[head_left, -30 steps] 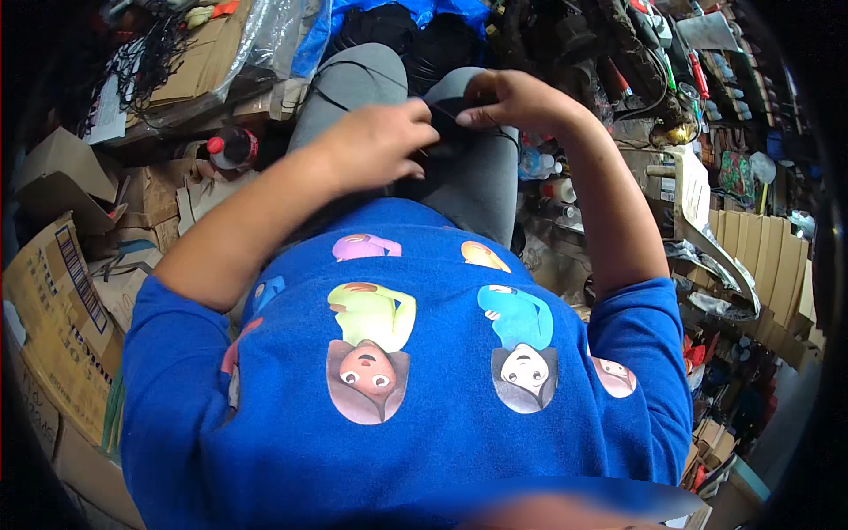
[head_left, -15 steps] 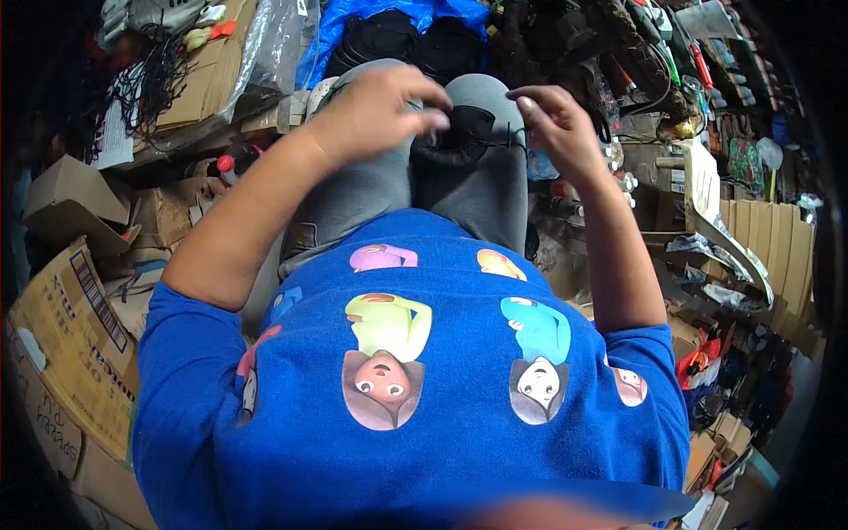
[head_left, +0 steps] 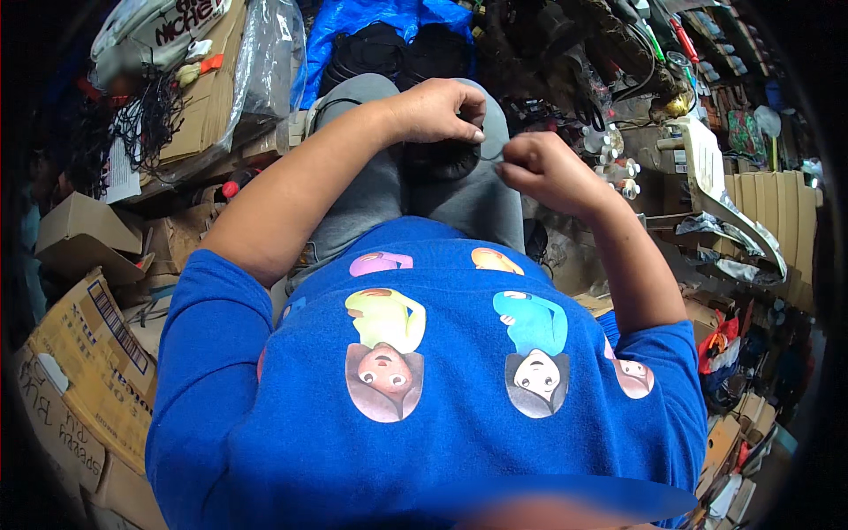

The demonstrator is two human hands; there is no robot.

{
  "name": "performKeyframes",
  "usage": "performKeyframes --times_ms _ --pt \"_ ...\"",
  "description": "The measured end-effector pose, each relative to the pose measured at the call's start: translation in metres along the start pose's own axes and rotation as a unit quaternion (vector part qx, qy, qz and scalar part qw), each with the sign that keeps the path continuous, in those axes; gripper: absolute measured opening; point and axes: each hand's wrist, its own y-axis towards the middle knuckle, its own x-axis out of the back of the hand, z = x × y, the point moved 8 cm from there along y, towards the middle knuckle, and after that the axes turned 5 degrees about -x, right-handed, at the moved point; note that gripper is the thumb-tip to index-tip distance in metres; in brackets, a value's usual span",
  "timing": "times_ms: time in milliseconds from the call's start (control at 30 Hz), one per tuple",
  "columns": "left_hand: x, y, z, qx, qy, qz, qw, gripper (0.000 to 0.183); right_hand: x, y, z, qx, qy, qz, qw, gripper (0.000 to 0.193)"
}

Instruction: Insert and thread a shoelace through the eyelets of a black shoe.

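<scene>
A black fabric piece point(head_left: 446, 161) with a gathered, wrinkled edge lies across my grey-trousered thighs. My left hand point(head_left: 439, 110) is over its far side, fingers curled down and thumb closed on it; part of the piece is hidden under this hand. A thin black cord point(head_left: 491, 158) runs from the piece toward the right. Its end goes into my right hand point(head_left: 549, 170), whose fingers are folded into a pinch just beside my right thigh.
More black rounded pieces point(head_left: 371, 51) rest in a blue plastic bag point(head_left: 320, 40) beyond my knees. Cardboard boxes point(head_left: 84, 234) and tangled black cords point(head_left: 155, 115) crowd the left. At right are small clear bottles point(head_left: 609, 163) and a white plastic chair part point(head_left: 707, 163).
My left hand has moved right and lower, onto the black piece. My right hand has come down and its fingers have closed in. The black piece sits more under my left hand.
</scene>
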Motion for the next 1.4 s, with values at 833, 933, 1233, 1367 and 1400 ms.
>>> performKeyframes --times_ms 833,933,1233,1367,1400 --pt "0.005 -0.008 0.017 0.066 -0.155 0.122 0.978 0.032 0.004 0.009 -0.012 -0.057 -0.021 -0.129 0.990 0.022" --pt "0.003 -0.006 0.020 0.072 -0.170 0.124 0.975 0.031 0.002 0.008 -0.008 -0.046 -0.054 -0.153 0.986 0.021" --pt "-0.005 0.005 0.023 0.025 -0.133 0.135 0.982 0.025 -0.013 0.021 -0.061 -0.079 0.108 -0.088 0.987 0.023" --pt "-0.008 0.005 0.020 0.003 -0.135 0.145 0.980 0.026 -0.023 0.031 -0.080 -0.037 0.236 -0.015 0.971 0.020" --pt "-0.008 0.005 0.022 0.014 -0.128 0.147 0.981 0.026 -0.026 0.032 -0.083 -0.036 0.274 0.000 0.961 0.020"
